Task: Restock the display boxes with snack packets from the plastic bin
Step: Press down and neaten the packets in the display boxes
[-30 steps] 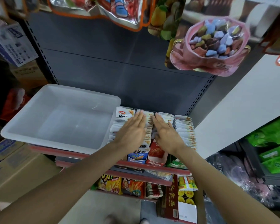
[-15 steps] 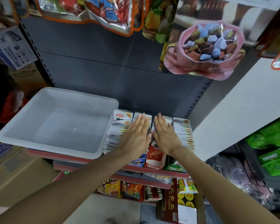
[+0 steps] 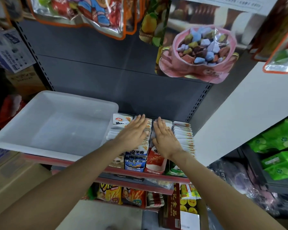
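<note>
A white plastic bin (image 3: 55, 125) sits on the shelf at the left, with nothing inside it. To its right stand display boxes packed with rows of snack packets (image 3: 183, 136). The blue-fronted box (image 3: 135, 161) and the red-fronted box (image 3: 155, 161) face me at the shelf's edge. My left hand (image 3: 133, 135) lies flat, palm down, on the packets of the blue box. Beside it my right hand (image 3: 165, 138) rests flat on the packets of the red box. Both hands have fingers straight and hold nothing.
The grey shelf back panel (image 3: 123, 83) rises behind the boxes. Hanging snack bags (image 3: 198, 53) dangle overhead. A white side panel (image 3: 239, 113) stands to the right with green packs (image 3: 279, 153) beyond it. Cardboard boxes (image 3: 10, 176) sit at lower left, more snacks (image 3: 121, 195) on the shelf below.
Both hands stay flat on the packets and have slid slightly toward the back of the boxes. The camera has moved a little, so the scene sits lower in view.
</note>
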Action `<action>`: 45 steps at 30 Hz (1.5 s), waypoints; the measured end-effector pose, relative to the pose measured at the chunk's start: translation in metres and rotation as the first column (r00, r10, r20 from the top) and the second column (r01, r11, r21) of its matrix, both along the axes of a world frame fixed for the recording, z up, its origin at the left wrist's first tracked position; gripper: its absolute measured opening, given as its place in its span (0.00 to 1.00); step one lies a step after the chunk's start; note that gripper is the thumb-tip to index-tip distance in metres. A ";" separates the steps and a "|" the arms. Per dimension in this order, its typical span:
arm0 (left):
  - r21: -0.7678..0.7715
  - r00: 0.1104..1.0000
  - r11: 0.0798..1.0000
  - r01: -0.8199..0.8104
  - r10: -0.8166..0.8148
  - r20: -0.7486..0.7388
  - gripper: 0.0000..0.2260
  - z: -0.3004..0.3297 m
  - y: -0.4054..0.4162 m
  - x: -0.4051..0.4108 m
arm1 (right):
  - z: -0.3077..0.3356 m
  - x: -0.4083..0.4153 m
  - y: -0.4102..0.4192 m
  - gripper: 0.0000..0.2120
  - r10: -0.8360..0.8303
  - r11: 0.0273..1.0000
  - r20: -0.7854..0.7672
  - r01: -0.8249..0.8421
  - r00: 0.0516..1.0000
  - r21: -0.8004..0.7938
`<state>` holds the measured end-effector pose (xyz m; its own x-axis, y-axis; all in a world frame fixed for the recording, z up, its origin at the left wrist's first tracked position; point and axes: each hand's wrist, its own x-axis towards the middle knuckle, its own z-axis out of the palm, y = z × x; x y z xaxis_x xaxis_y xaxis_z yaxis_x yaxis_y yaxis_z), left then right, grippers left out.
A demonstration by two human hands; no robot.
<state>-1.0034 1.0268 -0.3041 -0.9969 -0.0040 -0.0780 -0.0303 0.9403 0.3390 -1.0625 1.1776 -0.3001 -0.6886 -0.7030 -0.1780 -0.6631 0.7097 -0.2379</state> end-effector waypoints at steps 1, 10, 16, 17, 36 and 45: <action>0.054 0.996 0.998 -0.017 0.021 -0.088 0.22 0.004 -0.003 0.007 | 0.002 0.003 0.001 0.27 0.016 0.998 -0.036 -0.018 0.999 -0.065; -0.212 0.959 0.964 0.160 -0.202 -0.199 0.18 -0.009 -0.015 0.065 | 0.001 0.021 0.008 0.25 0.181 0.977 -0.061 -0.187 0.981 -0.106; -0.104 0.965 0.983 0.152 -0.170 -0.198 0.10 -0.007 -0.005 0.076 | -0.007 0.030 0.019 0.33 0.278 0.960 -0.128 -0.271 0.952 0.071; -0.091 0.970 0.988 0.128 -0.143 -0.195 0.13 -0.006 -0.003 0.078 | -0.007 0.032 0.021 0.34 0.292 0.955 -0.135 -0.282 0.947 0.092; -0.359 0.992 0.931 0.056 -0.092 -0.084 0.31 -0.002 0.012 0.096 | 0.004 0.048 0.026 0.36 0.281 0.952 -0.089 -0.265 0.956 0.154; -0.392 0.954 0.919 0.027 -0.141 -0.266 0.14 -0.011 0.015 0.095 | 0.002 0.047 0.026 0.35 0.287 0.953 -0.067 -0.277 0.956 0.125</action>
